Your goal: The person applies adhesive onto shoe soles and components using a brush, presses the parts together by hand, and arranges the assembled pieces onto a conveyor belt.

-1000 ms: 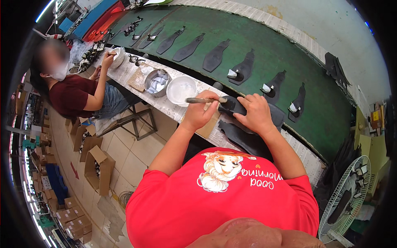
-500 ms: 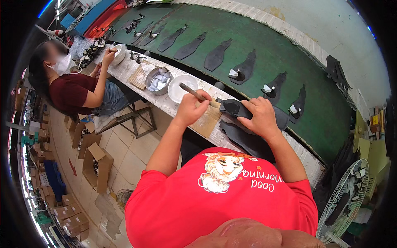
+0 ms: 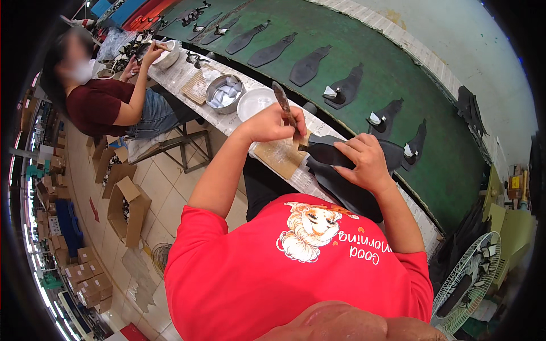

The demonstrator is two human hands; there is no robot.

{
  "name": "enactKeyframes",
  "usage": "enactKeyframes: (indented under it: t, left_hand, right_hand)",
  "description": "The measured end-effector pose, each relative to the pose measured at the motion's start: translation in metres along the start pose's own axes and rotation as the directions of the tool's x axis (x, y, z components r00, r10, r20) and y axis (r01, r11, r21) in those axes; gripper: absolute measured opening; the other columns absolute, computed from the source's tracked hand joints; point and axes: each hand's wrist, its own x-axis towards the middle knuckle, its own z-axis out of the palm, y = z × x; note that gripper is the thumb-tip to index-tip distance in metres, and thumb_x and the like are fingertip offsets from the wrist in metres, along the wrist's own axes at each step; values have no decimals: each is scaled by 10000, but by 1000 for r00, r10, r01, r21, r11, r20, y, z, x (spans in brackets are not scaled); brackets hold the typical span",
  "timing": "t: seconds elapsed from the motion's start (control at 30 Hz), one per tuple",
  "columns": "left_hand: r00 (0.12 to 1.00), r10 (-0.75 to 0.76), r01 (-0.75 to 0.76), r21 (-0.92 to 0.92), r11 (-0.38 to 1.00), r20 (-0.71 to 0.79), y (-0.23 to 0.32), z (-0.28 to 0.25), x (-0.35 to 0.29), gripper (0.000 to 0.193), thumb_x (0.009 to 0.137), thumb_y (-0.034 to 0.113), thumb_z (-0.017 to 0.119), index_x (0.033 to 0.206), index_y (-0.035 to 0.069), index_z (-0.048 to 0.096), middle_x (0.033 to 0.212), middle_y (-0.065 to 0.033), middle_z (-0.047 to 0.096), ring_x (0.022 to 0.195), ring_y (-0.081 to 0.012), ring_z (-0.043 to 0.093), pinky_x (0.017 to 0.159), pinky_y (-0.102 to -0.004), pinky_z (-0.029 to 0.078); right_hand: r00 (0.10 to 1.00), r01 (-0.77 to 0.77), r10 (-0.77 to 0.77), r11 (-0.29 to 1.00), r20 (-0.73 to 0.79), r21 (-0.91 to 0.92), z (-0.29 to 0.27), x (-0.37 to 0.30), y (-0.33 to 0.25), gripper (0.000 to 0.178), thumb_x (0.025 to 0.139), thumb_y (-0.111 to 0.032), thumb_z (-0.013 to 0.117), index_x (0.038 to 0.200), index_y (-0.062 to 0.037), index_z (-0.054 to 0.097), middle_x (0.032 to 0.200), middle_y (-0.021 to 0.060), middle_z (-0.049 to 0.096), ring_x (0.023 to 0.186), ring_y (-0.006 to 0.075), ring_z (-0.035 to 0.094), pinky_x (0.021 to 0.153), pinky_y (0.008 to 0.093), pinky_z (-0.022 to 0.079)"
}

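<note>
My left hand [image 3: 277, 123] is closed around a brush [image 3: 281, 98], its handle slanting up and its pale bristles pointing down. Those bristles are at the narrow end of a black shoe-sole-shaped piece [image 3: 325, 154]; whether they press on it I cannot tell. Holding that piece is my right hand [image 3: 365, 162], with the thumb underneath and fingers on top. More black pieces [image 3: 347, 190] lie stacked on the bench below it. Under my left hand is a tan board [image 3: 278, 159] with whitish smears.
Beyond my left hand stand a white bowl [image 3: 256, 102] and a metal pot [image 3: 223, 94] of white pieces. A green conveyor belt [image 3: 273, 31] carries several black sole-shaped pieces. A co-worker [image 3: 102, 102] sits at left. A fan [image 3: 469, 281] stands at right.
My left hand has tilted the brush more upright, near the piece's narrow end. My right hand has turned the black piece, and its fingers now wrap it. The co-worker's hands have shifted.
</note>
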Motion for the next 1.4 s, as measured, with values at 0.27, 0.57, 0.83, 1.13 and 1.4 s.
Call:
enactKeyframes:
  t: [0.27, 0.57, 0.83, 1.13, 1.4]
  left_hand:
    - [999, 47, -45, -98, 994, 13, 12, 14, 1, 177, 701, -14, 515, 836, 23, 623, 846, -52, 658, 828, -138, 633, 716, -277, 477]
    - [952, 138, -162, -68, 984, -275, 7, 20, 9, 161, 710, -23, 505, 805, 28, 624, 849, -54, 654, 822, -134, 622, 753, -286, 488]
    - [961, 266, -212, 426, 879, -70, 6, 37, 23, 151, 715, -30, 530, 825, 32, 614, 859, -60, 636, 831, -167, 609, 744, -317, 485]
    - [983, 172, -183, 306, 934, 66, 20, 51, 24, 160, 689, -51, 535, 798, 40, 607, 775, -39, 624, 760, -178, 604, 678, -300, 482]
    - [749, 473, -354, 323, 878, -464, 4, 57, 25, 120, 761, 26, 648, 877, 34, 618, 845, -76, 641, 765, -198, 597, 666, -320, 476]
  right_hand:
    - [1000, -6, 6, 999, 7, 32, 3, -1, 3, 491, 561, -205, 803, 1016, -84, 663, 884, 38, 621, 864, 234, 559, 804, 376, 442]
    - [998, -50, 46, 995, 46, 87, 3, 0, 0, 484, 547, -198, 812, 990, -76, 658, 948, 55, 594, 924, 246, 551, 834, 384, 443]
    - [999, -19, 14, 993, 45, 113, 5, 2, -6, 461, 545, -194, 807, 957, -57, 652, 1048, 77, 564, 1009, 276, 531, 886, 399, 442]
    - [999, -38, 34, 994, 40, 102, 6, 0, -1, 424, 542, -198, 806, 890, -13, 650, 1062, 89, 557, 1034, 281, 520, 899, 393, 443]
    - [983, -168, 166, 985, -78, -21, 7, -4, -3, 383, 547, -195, 801, 847, -16, 643, 992, 80, 572, 990, 263, 527, 844, 377, 458]
